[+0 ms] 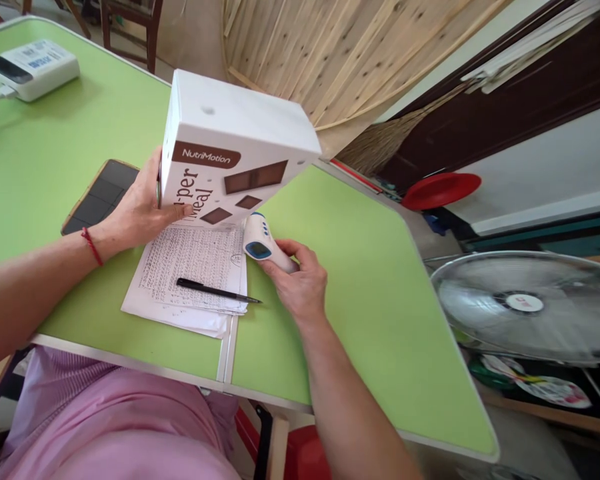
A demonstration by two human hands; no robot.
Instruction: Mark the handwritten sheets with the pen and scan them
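Pink garment (130, 420), handheld "NutriMotion" box (245, 130), handwritten sheets (200, 260)

The one camera looks from the person's head, forward and down, at close range onto the table (370, 300) and lap (120, 420).

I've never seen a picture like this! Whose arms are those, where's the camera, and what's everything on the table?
There's no robot here, just a person using bare hands. The camera sits on their head, so you look forward and down, almost through their eyes. The left hand holds a white NutriMotion box, with its thumb on the front. The right hand grips the handle of a thermometer gun. On the green table lie papers covered in handwriting, with a black pen on top. Farther off is a white power bank with a cable plugged in.
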